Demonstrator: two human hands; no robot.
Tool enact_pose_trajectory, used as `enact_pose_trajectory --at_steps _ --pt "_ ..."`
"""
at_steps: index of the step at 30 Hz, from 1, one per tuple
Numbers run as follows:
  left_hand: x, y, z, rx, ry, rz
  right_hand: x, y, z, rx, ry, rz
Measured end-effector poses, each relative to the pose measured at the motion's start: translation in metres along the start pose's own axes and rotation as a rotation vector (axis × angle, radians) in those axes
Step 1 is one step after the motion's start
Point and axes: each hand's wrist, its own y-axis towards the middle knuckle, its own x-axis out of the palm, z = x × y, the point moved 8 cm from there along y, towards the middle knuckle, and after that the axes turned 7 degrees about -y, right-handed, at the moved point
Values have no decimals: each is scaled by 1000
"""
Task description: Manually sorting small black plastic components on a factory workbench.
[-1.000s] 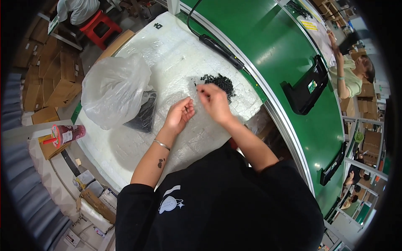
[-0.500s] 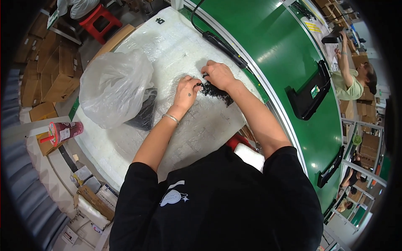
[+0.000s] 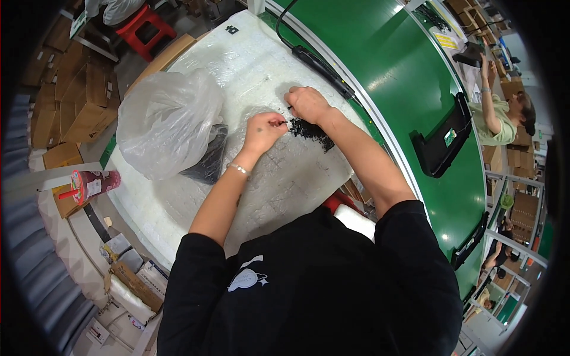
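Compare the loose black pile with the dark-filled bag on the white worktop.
Form: the black pile is small loose bits, spread in the open; the dark-filled bag keeps its contents wrapped together.
Place: the pile lies close to both hands' fingertips; the bag sits left of the left hand.
Overlap: the whitish bag partly covers the dark-filled bag, not the pile.
Shared: both look dark and rest on the white worktop.

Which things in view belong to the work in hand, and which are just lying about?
In use:
Left hand, pinching a small black part
Right hand, at the pile of small black parts
White work surface beneath

Apparently lying about:
Cloudy plastic bag and dark-filled bag, untouched; any link is unclear
Black corded tool
Drink cup
Cardboard boxes
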Motion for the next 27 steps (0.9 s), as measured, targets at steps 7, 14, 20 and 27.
enact_pose_trajectory --at_steps 7,14,20,27 --pt "18 -41 -50 -425 -1498 -193 -54 -30 -9 24 547 258" --pt "38 -47 -47 -646 -1506 -53 -47 -37 -45 -107 519 235" --pt "40 -55 -61 -707 -1757 -217 -12 -9 5 59 214 237" --pt "28 -62 -36 -778 -1540 120 -41 -43 -49 -172 649 169"
